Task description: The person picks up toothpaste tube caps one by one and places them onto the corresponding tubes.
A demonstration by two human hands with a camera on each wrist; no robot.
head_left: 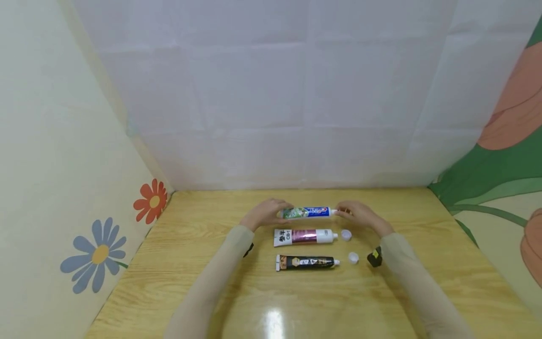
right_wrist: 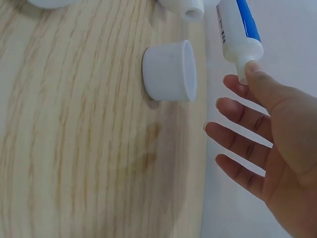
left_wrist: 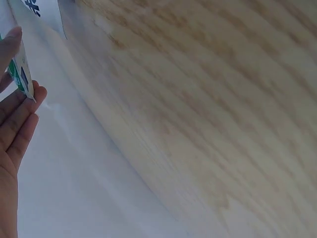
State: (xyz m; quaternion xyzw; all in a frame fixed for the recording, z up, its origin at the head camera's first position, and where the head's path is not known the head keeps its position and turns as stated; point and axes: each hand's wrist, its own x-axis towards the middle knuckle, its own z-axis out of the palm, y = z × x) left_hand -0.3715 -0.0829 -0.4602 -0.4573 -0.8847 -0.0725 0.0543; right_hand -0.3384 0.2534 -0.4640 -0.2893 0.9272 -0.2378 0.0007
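A blue and green toothpaste tube (head_left: 311, 213) lies crosswise between my two hands at the back of the row. My left hand (head_left: 268, 213) pinches its flat tail end, and in the left wrist view the thumb and fingertips lie on either face of the tube (left_wrist: 22, 79). At the other end my right hand (head_left: 360, 214) pinches the bare white nozzle (right_wrist: 242, 69) between thumb and index finger. Its other fingers spread out loosely. Nearer me lie a white and pink tube (head_left: 304, 236) and a black tube (head_left: 306, 262), both with uncapped nozzles pointing right.
Two white caps stand on the wooden table (head_left: 322, 301): one cap (head_left: 346, 235) by the pink tube's nozzle, another cap (head_left: 353, 257) by the black one's. A white sheet (head_left: 296, 141) hangs behind the table. Painted walls rise on both sides.
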